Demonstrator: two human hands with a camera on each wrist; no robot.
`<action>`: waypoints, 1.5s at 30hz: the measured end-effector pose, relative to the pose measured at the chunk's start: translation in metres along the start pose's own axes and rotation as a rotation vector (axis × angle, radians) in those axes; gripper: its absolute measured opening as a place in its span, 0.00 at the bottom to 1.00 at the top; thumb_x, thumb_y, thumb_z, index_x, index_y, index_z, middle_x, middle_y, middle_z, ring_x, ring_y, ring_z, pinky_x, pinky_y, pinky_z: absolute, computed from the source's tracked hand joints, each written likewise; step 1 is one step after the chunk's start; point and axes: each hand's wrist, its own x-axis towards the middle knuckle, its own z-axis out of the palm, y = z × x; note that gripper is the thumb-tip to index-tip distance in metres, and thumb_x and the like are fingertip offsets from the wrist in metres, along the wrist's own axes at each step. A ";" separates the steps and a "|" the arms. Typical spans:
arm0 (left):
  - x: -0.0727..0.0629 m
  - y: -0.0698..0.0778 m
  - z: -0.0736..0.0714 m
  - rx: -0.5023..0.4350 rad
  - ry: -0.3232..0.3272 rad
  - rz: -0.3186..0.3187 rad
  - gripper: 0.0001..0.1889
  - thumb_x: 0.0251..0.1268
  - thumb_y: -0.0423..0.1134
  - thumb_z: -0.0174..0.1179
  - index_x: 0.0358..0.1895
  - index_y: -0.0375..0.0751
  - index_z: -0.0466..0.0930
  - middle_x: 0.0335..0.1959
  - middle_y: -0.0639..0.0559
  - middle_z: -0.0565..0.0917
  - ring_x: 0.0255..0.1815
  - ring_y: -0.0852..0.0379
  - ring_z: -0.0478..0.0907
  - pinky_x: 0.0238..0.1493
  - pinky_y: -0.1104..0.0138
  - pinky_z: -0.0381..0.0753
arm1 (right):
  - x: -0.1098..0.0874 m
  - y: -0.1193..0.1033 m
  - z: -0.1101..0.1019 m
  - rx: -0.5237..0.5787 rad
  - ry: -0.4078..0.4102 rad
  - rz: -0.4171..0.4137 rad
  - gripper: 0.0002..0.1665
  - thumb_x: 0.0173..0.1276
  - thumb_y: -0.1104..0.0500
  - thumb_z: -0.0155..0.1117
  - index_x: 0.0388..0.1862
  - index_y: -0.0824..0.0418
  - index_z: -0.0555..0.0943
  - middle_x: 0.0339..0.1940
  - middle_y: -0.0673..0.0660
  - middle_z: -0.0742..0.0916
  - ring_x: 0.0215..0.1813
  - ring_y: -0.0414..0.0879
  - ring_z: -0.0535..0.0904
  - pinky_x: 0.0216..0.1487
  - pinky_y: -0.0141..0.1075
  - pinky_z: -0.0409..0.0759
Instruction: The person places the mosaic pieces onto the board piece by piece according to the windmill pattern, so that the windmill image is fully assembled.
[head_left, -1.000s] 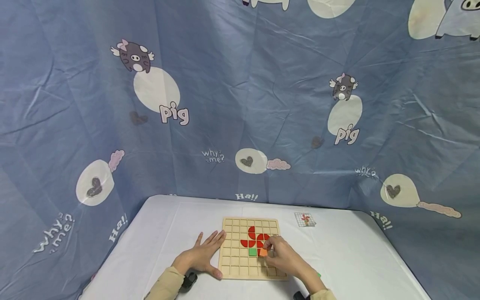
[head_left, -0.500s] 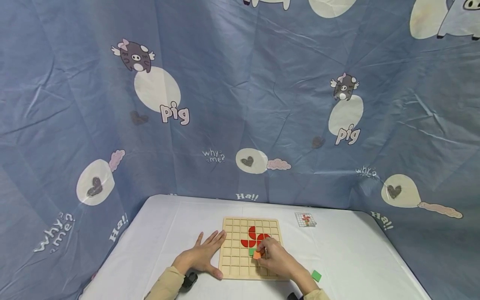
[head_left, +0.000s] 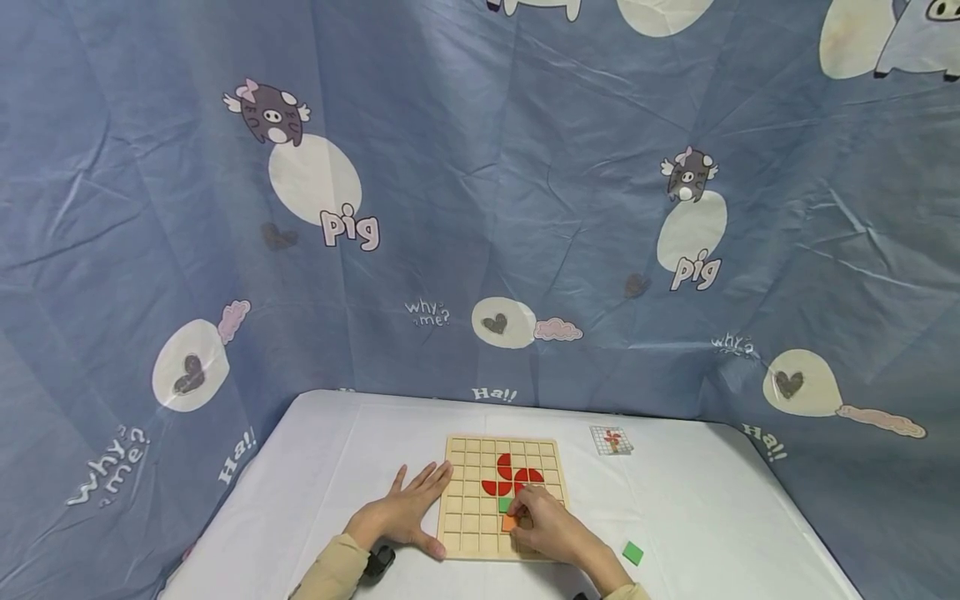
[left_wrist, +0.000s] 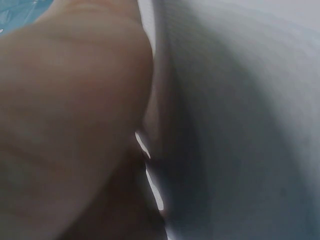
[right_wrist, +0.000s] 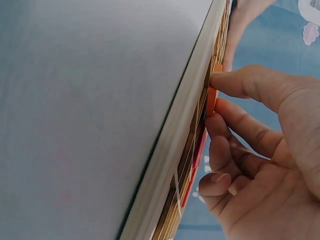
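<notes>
My right hand (head_left: 551, 527) pinches a small orange square tile (head_left: 509, 523) over the gridded wooden board (head_left: 470, 540). In the right wrist view the thumb and index finger hold the orange tile (right_wrist: 211, 100) at the board's surface; whether it sits fully down in a cell cannot be told. Just above it on the grid lies a green square tile (head_left: 505, 505). Several red quarter-round pieces (head_left: 503, 465) form a pinwheel, partly covered by the right hand. My left hand (head_left: 403, 512) lies with spread fingers on the table, touching the board's left edge.
A loose green square tile (head_left: 633, 552) lies on the white table (head_left: 697, 500) right of the board. Beyond the board's right side lies a pattern card (head_left: 611, 440) showing a red figure on a grid. A blue patterned cloth (head_left: 480, 250) hangs behind and around the table.
My right hand has moved left and toward the near side with the orange tile, from right of the green tile to below it. The left hand has stayed still.
</notes>
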 end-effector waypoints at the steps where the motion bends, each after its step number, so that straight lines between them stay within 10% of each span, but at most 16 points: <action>1: 0.000 0.000 0.000 0.002 0.002 0.002 0.68 0.35 0.72 0.67 0.78 0.40 0.41 0.80 0.45 0.43 0.80 0.42 0.40 0.73 0.34 0.32 | 0.000 0.000 0.000 0.001 -0.001 -0.001 0.10 0.59 0.58 0.71 0.38 0.53 0.80 0.35 0.43 0.80 0.38 0.33 0.71 0.37 0.27 0.76; 31: 0.000 0.002 0.000 0.012 -0.003 -0.015 0.70 0.32 0.74 0.66 0.78 0.40 0.41 0.80 0.45 0.44 0.80 0.42 0.41 0.73 0.34 0.33 | -0.001 -0.006 0.000 -0.081 0.003 0.057 0.07 0.59 0.55 0.72 0.37 0.49 0.85 0.43 0.43 0.85 0.60 0.51 0.78 0.64 0.49 0.75; 45: 0.001 0.001 0.000 0.009 -0.006 -0.015 0.70 0.31 0.74 0.66 0.78 0.40 0.42 0.80 0.45 0.44 0.80 0.43 0.41 0.73 0.34 0.32 | 0.001 -0.004 0.003 -0.039 0.023 0.049 0.07 0.59 0.57 0.72 0.36 0.51 0.84 0.35 0.40 0.82 0.41 0.32 0.76 0.47 0.33 0.80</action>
